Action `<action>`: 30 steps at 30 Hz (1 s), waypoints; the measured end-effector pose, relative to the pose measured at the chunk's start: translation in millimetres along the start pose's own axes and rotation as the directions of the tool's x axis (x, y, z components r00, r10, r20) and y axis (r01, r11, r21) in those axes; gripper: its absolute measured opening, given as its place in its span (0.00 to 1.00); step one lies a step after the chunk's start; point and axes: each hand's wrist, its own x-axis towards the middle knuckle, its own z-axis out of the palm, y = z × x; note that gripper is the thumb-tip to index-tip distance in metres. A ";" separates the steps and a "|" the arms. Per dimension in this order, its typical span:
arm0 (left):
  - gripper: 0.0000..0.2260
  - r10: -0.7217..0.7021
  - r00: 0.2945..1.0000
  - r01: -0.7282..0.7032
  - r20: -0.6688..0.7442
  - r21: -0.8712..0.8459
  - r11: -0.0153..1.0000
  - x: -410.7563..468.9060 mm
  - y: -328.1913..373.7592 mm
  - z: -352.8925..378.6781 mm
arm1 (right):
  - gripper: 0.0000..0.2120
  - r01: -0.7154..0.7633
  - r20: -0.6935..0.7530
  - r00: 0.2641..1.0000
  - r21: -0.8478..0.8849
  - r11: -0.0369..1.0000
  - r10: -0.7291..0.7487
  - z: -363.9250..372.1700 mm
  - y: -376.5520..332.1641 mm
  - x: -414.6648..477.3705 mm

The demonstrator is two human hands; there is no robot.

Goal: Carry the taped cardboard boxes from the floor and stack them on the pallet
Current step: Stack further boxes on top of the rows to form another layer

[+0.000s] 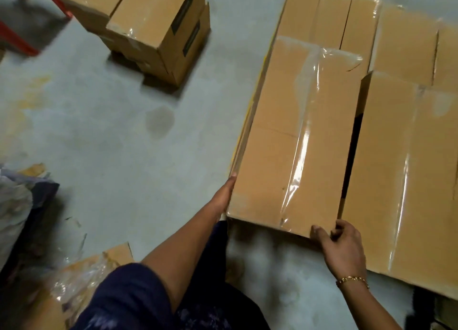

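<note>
A dark sleeve fills the foreground, torn scrap lying left of it on the floor. The left hand presses flat and open on the box's left side; the right hand curls over its near corner. The box sits among others, presumably on the pallet. With no hand underneath, it could slip, or fingers get pinched in the gap.
</note>
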 end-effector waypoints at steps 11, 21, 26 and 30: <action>0.26 0.003 0.992 0.028 0.129 -0.235 0.972 27.8 -19.9 -7.9 | 0.16 0.005 -0.047 0.999 0.081 0.997 -0.001 5.1 7.2 3.5; 0.37 -0.016 0.988 0.058 0.153 -0.274 0.960 39.1 -18.8 -5.3 | 0.11 -0.033 -0.092 0.994 0.197 0.980 0.052 11.3 13.1 8.1; 0.36 -0.029 0.985 0.079 0.168 -0.299 0.951 36.9 -12.5 -4.5 | 0.10 -0.007 -0.121 0.992 0.234 0.972 0.036 12.9 12.9 8.8; 0.34 -0.039 0.987 0.084 0.157 -0.295 0.952 34.3 -9.1 -4.1 | 0.10 0.018 -0.117 0.993 0.223 0.975 0.008 13.0 10.2 9.1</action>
